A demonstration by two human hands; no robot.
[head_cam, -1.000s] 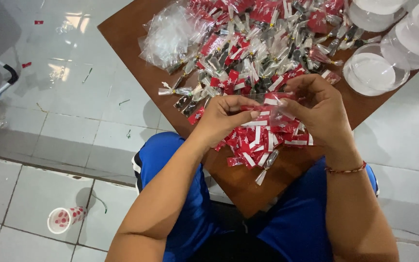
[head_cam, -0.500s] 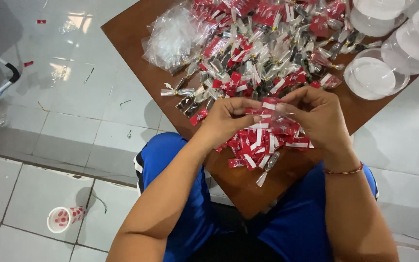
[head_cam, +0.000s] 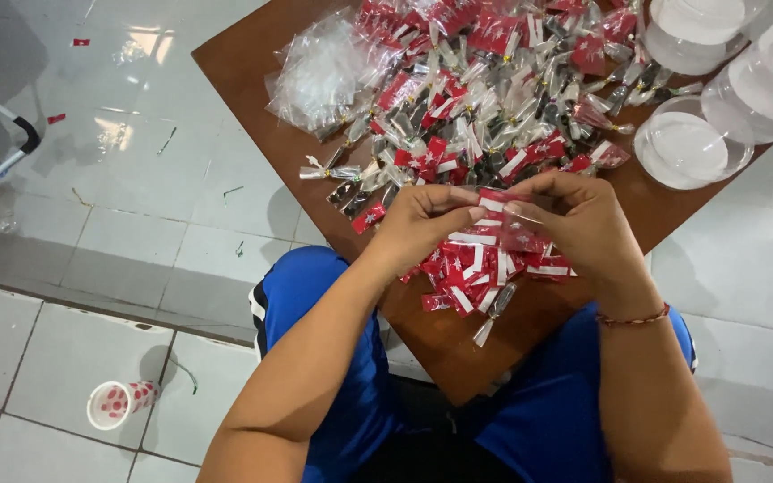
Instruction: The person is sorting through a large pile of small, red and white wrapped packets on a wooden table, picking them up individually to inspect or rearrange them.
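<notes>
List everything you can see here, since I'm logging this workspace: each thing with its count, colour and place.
table: one, brown wood, upper middle, over the lap
small packets: many, red, white and clear, heaped across the table
empty bags: a bunch, clear, table's left part
round tubs: several, clear with white, table's right edge
held packet: one, red and white, pinched between both hands
paper cup: one, white with red dots, lying on the floor lower left
floor: white tiles, all around
shorts: blue, bottom
bracelet: one, red, right wrist
left hand: on the packet
right hand: on the packet
</notes>
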